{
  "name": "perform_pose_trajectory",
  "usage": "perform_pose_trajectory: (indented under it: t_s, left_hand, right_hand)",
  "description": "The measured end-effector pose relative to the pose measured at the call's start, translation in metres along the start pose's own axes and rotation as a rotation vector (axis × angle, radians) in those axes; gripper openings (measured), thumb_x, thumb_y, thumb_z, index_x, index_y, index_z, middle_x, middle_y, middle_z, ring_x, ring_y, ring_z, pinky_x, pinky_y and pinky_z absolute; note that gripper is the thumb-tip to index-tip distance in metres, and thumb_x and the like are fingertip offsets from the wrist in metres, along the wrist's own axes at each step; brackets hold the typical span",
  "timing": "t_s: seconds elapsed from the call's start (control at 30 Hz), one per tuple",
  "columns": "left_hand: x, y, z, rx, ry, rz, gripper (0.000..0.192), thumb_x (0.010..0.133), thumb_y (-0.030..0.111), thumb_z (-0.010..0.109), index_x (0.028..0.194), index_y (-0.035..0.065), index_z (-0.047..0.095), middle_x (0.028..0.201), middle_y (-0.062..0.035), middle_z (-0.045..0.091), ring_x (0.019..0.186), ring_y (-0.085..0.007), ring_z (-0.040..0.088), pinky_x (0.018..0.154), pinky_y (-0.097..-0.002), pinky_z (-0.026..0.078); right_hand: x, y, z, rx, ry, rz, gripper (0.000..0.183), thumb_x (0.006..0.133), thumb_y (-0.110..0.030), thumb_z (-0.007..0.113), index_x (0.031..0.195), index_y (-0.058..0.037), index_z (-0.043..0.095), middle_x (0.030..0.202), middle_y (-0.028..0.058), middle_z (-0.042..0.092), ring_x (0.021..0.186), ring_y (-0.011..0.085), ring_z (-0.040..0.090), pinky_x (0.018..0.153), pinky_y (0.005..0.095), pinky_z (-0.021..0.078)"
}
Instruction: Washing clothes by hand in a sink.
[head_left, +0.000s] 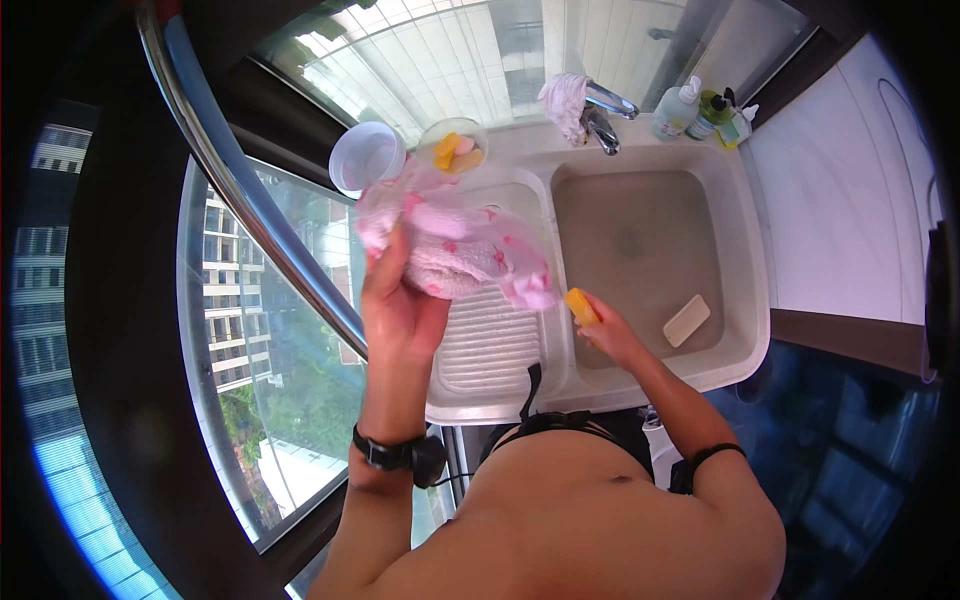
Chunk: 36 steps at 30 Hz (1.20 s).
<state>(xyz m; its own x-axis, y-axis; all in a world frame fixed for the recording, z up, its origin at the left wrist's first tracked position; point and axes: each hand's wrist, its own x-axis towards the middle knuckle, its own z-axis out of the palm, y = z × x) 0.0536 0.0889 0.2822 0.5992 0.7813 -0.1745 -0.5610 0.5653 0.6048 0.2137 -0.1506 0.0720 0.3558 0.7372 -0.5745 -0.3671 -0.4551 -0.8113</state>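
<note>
My left hand (401, 300) holds up a bunched pink cloth (457, 255) with red marks, above the ridged washboard (487, 337) on the left of the sink. Part of the cloth is blurred and hangs toward the basin. In my right hand (611, 330) is a yellow bar of soap (582, 307), over the left edge of the basin (637, 225). A pale, rounded rectangular block (686, 321) lies at the basin's lower right. Cloudy greyish water appears to fill the basin.
Behind the washboard stand a white plastic tub (367, 157) and a clear dish (486, 142) with several soap pieces (448, 150). A whitish cloth (566, 105) hangs on the faucet (611, 101). Several bottles, one a pump bottle (675, 112), stand at the back right. A metal rail (255, 195) curves along the left.
</note>
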Motion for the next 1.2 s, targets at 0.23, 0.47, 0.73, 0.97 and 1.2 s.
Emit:
perform_pose_trajectory:
  t_s: [0.23, 0.47, 0.73, 0.97, 1.2]
  left_hand:
    - [-0.054, -0.002, -0.006, -0.226, -0.050, 0.114, 0.056, 0.103, 0.027, 0.056, 0.150, 0.0031, 0.040, 0.155, -0.0156, 0.042, 0.145, -0.0351, 0.037, 0.122, -0.0590, 0.023]
    - [-0.147, -0.091, -0.205, 0.128, 0.770, -0.634, 0.052, 0.104, 0.033, 0.047, 0.149, 0.0093, 0.038, 0.149, -0.0115, 0.046, 0.137, -0.0308, 0.044, 0.111, -0.0555, 0.036]
    - [-0.070, -0.107, -0.222, 2.066, -0.080, 0.229, 0.041, 0.090, 0.034, 0.067, 0.121, 0.0081, 0.061, 0.128, -0.0176, 0.060, 0.122, -0.0326, 0.056, 0.101, -0.0521, 0.041]
    - [-0.068, -0.119, -0.278, 2.068, 0.037, -0.396, 0.022, 0.095, 0.029, 0.060, 0.102, 0.0083, 0.065, 0.101, -0.0168, 0.070, 0.087, -0.0406, 0.069, 0.077, -0.0536, 0.053]
    - [-0.135, -0.131, -0.260, 2.334, 0.043, 0.158, 0.041, 0.087, 0.026, 0.065, 0.128, 0.0257, 0.067, 0.136, -0.0139, 0.058, 0.134, -0.0397, 0.046, 0.104, -0.0640, 0.034]
  right_hand:
    - [0.056, -0.018, 0.049, 0.247, -0.160, -0.120, 0.049, 0.087, -0.007, 0.064, 0.133, -0.0089, 0.047, 0.091, 0.0007, 0.056, 0.077, 0.0105, 0.057, 0.068, 0.0285, 0.0506]
    - [0.084, -0.015, 0.064, 0.142, -0.147, -0.105, 0.056, 0.092, -0.017, 0.065, 0.143, -0.0108, 0.043, 0.091, -0.0011, 0.055, 0.073, 0.0079, 0.054, 0.061, 0.0247, 0.0470]
    - [0.073, 0.005, 0.045, -0.146, -0.086, 0.025, 0.057, 0.106, -0.039, 0.050, 0.157, -0.0171, 0.036, 0.094, 0.0003, 0.053, 0.078, 0.0095, 0.053, 0.066, 0.0268, 0.0476]
    - [0.060, 0.004, 0.084, -0.884, -0.118, -0.545, 0.051, 0.102, -0.028, 0.055, 0.150, -0.0146, 0.045, 0.109, 0.0194, 0.055, 0.099, 0.0366, 0.057, 0.087, 0.0436, 0.0488]
    - [0.098, 0.038, 0.143, -1.297, -0.318, -1.064, 0.047, 0.092, -0.027, 0.062, 0.138, -0.0185, 0.057, 0.127, 0.0168, 0.055, 0.121, 0.0355, 0.052, 0.097, 0.0510, 0.0442]
